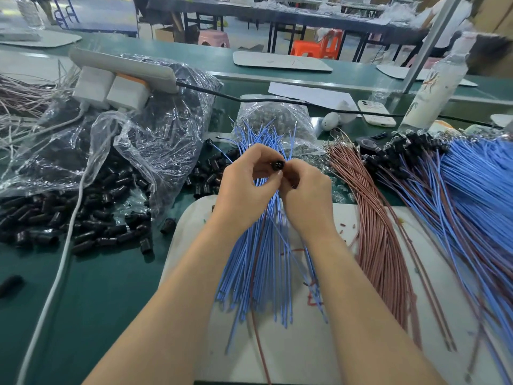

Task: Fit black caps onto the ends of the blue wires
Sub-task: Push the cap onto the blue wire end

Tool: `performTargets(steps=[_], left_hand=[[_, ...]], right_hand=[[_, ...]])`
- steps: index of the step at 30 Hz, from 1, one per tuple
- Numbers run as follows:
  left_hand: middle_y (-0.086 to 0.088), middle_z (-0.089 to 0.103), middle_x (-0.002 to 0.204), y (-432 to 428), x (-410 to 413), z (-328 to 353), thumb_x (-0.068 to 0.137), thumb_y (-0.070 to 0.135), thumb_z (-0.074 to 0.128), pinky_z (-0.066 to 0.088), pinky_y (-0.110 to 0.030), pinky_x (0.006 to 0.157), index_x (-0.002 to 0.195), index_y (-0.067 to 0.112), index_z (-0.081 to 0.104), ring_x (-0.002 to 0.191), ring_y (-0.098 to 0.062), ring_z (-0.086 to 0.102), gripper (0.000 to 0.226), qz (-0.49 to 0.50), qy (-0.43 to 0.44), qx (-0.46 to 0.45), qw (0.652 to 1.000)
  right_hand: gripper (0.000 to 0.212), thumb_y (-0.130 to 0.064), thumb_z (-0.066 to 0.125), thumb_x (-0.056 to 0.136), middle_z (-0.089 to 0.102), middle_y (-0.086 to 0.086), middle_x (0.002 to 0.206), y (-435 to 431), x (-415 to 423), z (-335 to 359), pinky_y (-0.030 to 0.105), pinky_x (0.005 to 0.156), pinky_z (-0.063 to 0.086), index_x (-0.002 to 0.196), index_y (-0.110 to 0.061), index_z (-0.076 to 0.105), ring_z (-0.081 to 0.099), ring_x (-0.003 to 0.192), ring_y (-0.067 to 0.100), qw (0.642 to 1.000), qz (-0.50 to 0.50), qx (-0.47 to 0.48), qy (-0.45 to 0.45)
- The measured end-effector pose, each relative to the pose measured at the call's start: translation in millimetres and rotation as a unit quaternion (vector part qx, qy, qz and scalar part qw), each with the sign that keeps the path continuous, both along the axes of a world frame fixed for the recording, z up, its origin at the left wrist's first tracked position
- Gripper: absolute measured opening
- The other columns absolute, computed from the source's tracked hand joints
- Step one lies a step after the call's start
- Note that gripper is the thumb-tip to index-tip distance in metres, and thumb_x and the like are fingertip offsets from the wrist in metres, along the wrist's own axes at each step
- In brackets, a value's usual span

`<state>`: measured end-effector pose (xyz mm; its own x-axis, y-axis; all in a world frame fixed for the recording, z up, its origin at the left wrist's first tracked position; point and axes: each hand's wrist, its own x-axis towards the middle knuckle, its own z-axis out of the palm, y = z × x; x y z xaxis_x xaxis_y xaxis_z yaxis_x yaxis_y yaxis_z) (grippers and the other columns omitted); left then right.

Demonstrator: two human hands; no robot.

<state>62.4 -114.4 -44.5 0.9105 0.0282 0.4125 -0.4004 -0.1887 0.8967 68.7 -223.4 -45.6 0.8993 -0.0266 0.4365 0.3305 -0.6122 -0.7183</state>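
curled fingertips (268,156) of the left hand (247,187) and right hand (308,190) meet at frame centre, both pinching one black cap (278,164). the wire end going in is hidden, so i cannot tell how deep it sits. the blue wires (258,259) fan toward lower centre beneath the hands. best to keep cap and wire in line, push straight, and stop once seated. loose caps (83,218) lie at left.

Even, bright overhead lighting; soft shadows.
Glare is seen on plastic bags (155,140); edges are bowed and blurred.
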Motion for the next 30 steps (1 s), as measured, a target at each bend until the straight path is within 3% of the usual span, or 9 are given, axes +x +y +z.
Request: performTargets(steps=[8, 15, 20, 24, 26, 28, 30], left_hand=[[-0.002, 0.070, 0.088, 0, -1, -1, 0.077, -0.011, 0.058, 0.053, -0.028, 0.085, 0.089, 0.015, 0.064, 0.086, -0.014, 0.067, 0.028, 0.000, -0.007, -0.005, 1.000], [-0.005, 0.071, 0.088, 0, -1, 0, 0.076, -0.012, 0.061, 0.053, -0.029, 0.085, 0.084, 0.020, 0.063, 0.086, -0.018, 0.068, 0.033, -0.012, -0.001, -0.035, 0.999], [-0.010, 0.070, 0.088, 0, 1, -1, 0.080, -0.013, 0.061, 0.054, -0.028, 0.082, 0.085, 0.014, 0.062, 0.085, -0.019, 0.068, 0.027, -0.041, 0.031, -0.081, 0.995], [-0.001, 0.069, 0.086, 3, 5, -5, 0.083, -0.006, 0.063, 0.053, -0.026, 0.084, 0.086, 0.018, 0.061, 0.083, -0.013, 0.067, 0.025, 0.017, 0.031, -0.036, 0.999], [0.001, 0.069, 0.086, 3, 6, -8, 0.083, -0.005, 0.061, 0.053, -0.027, 0.084, 0.090, 0.015, 0.062, 0.083, -0.013, 0.067, 0.021, 0.058, 0.022, -0.005, 0.998], [0.007, 0.068, 0.084, 2, 5, -9, 0.084, -0.005, 0.057, 0.052, -0.022, 0.082, 0.091, 0.016, 0.062, 0.082, -0.010, 0.067, 0.023, 0.073, 0.010, 0.021, 0.997], [0.012, 0.067, 0.083, 1, 2, -10, 0.082, -0.007, 0.055, 0.050, -0.015, 0.079, 0.093, 0.018, 0.062, 0.081, -0.004, 0.066, 0.028, 0.070, -0.009, 0.048, 0.996]], right_hand=[[0.017, -0.003, 0.057, 0.086, 0.071, 0.009, 0.085, 1, 2, -3, 0.036, 0.075, 0.046, 0.097, -0.005, 0.070, 0.063, 0.079, 0.025, 1.000, -0.008, -0.014, -0.015], [0.011, 0.000, 0.057, 0.084, 0.058, 0.000, 0.068, 1, 2, -6, 0.023, 0.059, 0.033, 0.085, -0.003, 0.067, 0.050, 0.063, 0.018, 1.000, -0.009, -0.004, -0.022], [0.011, -0.006, 0.058, 0.087, 0.066, 0.006, 0.074, 0, 2, -6, 0.027, 0.062, 0.036, 0.088, -0.004, 0.069, 0.051, 0.066, 0.018, 1.000, -0.004, -0.020, -0.004], [0.015, -0.010, 0.060, 0.088, 0.072, 0.006, 0.089, -3, 3, 0, 0.027, 0.075, 0.045, 0.097, -0.009, 0.072, 0.061, 0.079, 0.018, 0.997, 0.019, -0.043, 0.063], [0.019, -0.012, 0.062, 0.088, 0.071, -0.002, 0.091, -6, 1, 7, 0.026, 0.084, 0.051, 0.105, -0.012, 0.070, 0.066, 0.086, 0.011, 0.998, 0.027, 0.024, 0.059], [0.018, -0.014, 0.066, 0.086, 0.070, -0.006, 0.089, -5, -2, 13, 0.022, 0.081, 0.053, 0.104, -0.014, 0.068, 0.066, 0.083, 0.005, 0.994, 0.044, 0.086, 0.045], [0.014, -0.013, 0.068, 0.084, 0.069, -0.007, 0.085, -1, -5, 13, 0.020, 0.077, 0.052, 0.098, -0.015, 0.066, 0.065, 0.080, 0.005, 0.995, 0.049, 0.083, 0.024]])
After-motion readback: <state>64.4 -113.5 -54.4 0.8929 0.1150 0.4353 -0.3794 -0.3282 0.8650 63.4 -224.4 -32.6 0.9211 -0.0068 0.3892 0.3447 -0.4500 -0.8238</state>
